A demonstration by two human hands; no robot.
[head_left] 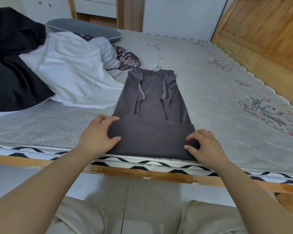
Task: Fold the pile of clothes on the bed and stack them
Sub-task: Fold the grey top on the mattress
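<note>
At the far left of the bed a black garment lay heaped, its upper part bunched high and its lower part spread down toward the mattress edge. Just beside it, partly tucked under the black cloth, a white garment sprawled loosely across the grey printed mattress, and behind that a pale grey garment and a dark patterned cloth were crumpled together, with a grey pillow lying near the head of the bed. Toward the middle, the grey sleeveless top lay flat and lengthwise, its sides folded inward so the armhole bindings ran down the front, its neck end pointing away from the person. Its near end was turned up into a thick fold by the mattress edge. The left hand gripped the left end of that fold, fingers curled over the top and thumb pressed against the front. The right hand held the right end the same way, fingers bent over the cloth and thumb underneath. Beyond the right side of the mattress stood a wooden panel. The wooden bed frame ran below the mattress edge.
</note>
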